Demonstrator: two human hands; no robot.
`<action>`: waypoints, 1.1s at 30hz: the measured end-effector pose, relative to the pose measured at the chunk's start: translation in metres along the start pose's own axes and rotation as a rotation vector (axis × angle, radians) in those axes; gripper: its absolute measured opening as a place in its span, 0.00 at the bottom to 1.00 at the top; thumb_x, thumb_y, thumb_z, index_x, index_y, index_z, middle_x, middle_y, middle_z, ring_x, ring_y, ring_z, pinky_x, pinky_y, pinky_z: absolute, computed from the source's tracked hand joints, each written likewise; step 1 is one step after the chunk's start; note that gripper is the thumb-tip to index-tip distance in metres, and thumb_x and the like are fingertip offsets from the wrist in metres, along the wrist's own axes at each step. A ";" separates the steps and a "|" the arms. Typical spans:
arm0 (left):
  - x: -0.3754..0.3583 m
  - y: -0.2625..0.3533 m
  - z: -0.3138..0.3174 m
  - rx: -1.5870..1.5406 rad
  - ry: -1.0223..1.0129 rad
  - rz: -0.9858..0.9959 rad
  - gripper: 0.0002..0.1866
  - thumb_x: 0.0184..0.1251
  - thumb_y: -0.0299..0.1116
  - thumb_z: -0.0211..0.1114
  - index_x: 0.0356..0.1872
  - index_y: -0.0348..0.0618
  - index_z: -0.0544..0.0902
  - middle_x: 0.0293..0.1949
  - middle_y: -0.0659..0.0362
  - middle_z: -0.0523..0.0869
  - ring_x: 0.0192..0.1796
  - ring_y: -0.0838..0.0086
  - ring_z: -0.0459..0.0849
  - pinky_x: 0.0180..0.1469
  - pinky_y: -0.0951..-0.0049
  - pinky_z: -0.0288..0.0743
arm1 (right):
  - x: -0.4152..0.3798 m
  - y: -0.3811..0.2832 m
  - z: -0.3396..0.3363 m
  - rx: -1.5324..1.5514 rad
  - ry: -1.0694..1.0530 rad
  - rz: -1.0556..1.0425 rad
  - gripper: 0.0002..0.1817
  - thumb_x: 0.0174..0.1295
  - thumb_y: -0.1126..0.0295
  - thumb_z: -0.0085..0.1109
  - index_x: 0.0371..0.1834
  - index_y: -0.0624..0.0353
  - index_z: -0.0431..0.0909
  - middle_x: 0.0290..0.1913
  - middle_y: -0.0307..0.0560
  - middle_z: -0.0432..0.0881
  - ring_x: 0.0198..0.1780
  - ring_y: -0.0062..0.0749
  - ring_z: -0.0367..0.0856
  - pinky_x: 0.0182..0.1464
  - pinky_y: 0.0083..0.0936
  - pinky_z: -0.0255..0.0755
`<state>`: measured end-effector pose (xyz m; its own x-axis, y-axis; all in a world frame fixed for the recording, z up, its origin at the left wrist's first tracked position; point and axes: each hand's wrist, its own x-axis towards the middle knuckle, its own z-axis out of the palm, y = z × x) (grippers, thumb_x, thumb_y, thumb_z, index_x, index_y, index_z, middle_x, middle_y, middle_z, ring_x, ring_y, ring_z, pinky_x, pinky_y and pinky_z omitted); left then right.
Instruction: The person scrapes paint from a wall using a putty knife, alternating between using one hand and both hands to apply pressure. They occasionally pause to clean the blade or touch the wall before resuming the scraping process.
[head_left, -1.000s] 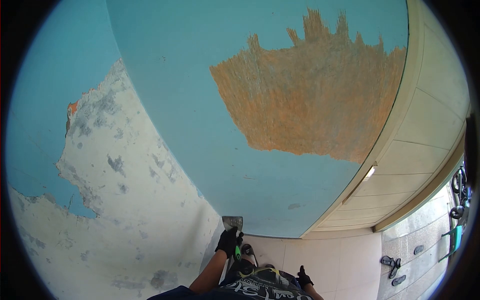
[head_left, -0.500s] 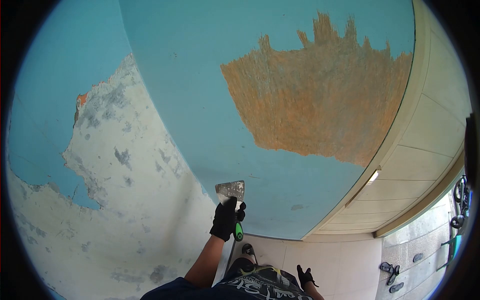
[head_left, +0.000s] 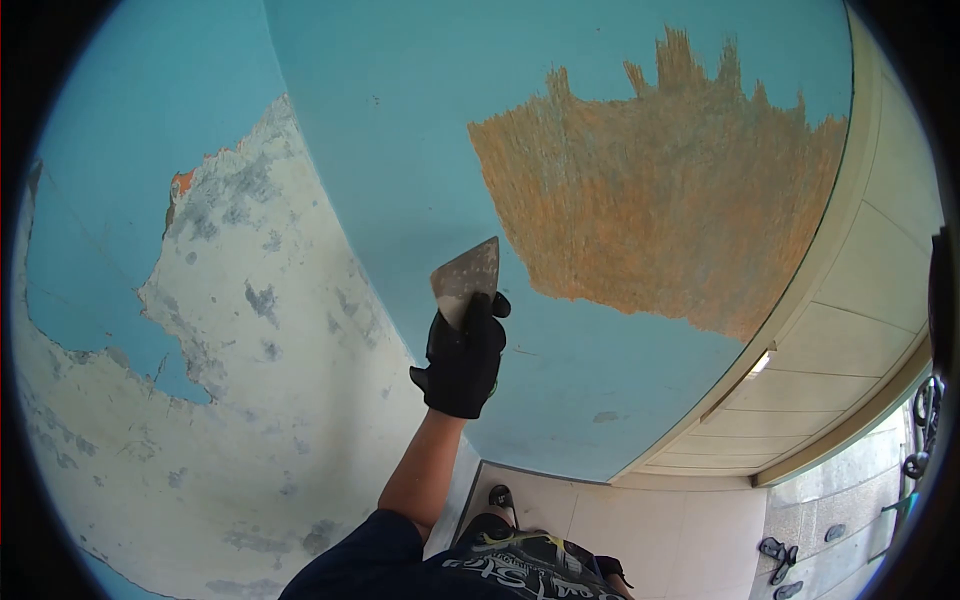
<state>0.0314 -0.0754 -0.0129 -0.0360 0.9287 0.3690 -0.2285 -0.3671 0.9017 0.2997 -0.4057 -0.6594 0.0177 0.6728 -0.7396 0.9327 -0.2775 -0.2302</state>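
My left hand [head_left: 462, 358], in a black glove, is closed round the handle of a wide-bladed scraper [head_left: 468, 272]. Its grey, paint-stained blade points up and stands tilted in front of the blue wall [head_left: 400, 180]. In this view the blade's upper corner is right beside the left edge of a brown scraped patch [head_left: 660, 200], which has ragged streaks along its top. My right hand [head_left: 612, 572], also black-gloved, hangs low at my side, and its fingers are mostly hidden by my shirt.
To the left, another wall carries a whitish stripped area [head_left: 270, 380] with peeling blue edges. A cream tiled surface [head_left: 850, 310] with a trim strip borders the right. Sandals [head_left: 778, 558] lie on the paving beyond the floor [head_left: 620, 525], near parked wheels [head_left: 918, 465].
My left hand has raised the scraper up along the blue wall, and its blade has turned to a slant. My right hand has drawn in behind my shirt. The view has shifted slightly.
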 end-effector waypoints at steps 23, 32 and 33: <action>0.027 -0.006 -0.005 1.026 -0.038 0.720 0.37 0.55 0.12 0.57 0.71 0.42 0.69 0.53 0.49 0.83 0.49 0.53 0.83 0.46 0.62 0.80 | -0.004 0.033 -0.031 0.095 0.211 -0.149 0.21 0.58 0.49 0.57 0.47 0.48 0.86 0.52 0.52 0.86 0.52 0.49 0.86 0.52 0.44 0.79; 0.042 0.001 0.011 1.044 0.009 0.763 0.43 0.49 0.09 0.58 0.72 0.43 0.68 0.52 0.48 0.83 0.47 0.54 0.83 0.44 0.61 0.79 | 0.052 0.052 -0.033 -0.071 0.062 -0.115 0.23 0.59 0.47 0.55 0.53 0.45 0.84 0.57 0.48 0.84 0.58 0.46 0.83 0.57 0.41 0.77; 0.034 -0.006 0.008 1.103 -0.021 0.727 0.42 0.49 0.09 0.58 0.72 0.42 0.68 0.52 0.48 0.83 0.46 0.53 0.83 0.44 0.61 0.79 | 0.043 0.041 -0.048 -0.018 0.159 -0.169 0.22 0.61 0.49 0.53 0.52 0.47 0.84 0.56 0.49 0.84 0.58 0.46 0.83 0.57 0.41 0.77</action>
<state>0.0389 -0.0419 -0.0044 0.2040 0.5062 0.8379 0.7439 -0.6366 0.2034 0.3556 -0.3552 -0.6707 -0.0841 0.8087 -0.5822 0.9335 -0.1405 -0.3300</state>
